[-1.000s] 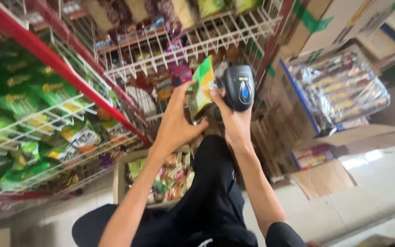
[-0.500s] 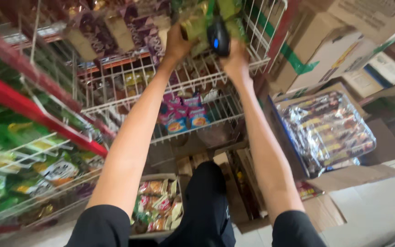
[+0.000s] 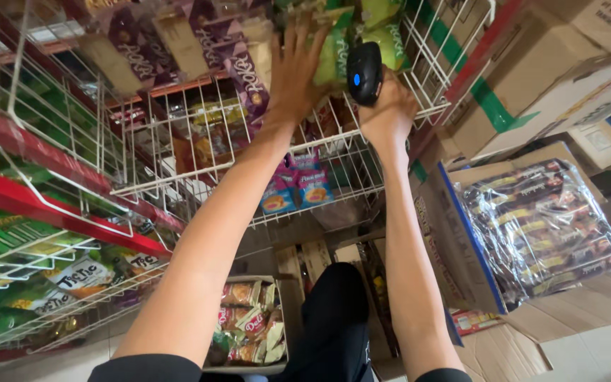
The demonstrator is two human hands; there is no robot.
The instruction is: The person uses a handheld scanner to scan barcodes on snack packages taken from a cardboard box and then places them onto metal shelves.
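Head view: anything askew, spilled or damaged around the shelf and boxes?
Nothing spilled or visibly damaged. The left hand presses a green packet into the wire basket; the right hand holds a black scanner. One carton lies tipped on its side, its wrapped bars facing outward.

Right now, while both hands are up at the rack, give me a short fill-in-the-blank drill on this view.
1. The right hand holds a black handheld ____.
2. The left hand presses on a ____ snack packet in the white wire basket.
3. Wrapped bars lie in an open ____ box at the right.
4. The shelf edge at the left is ____.

Missing words: scanner; green; cardboard; red
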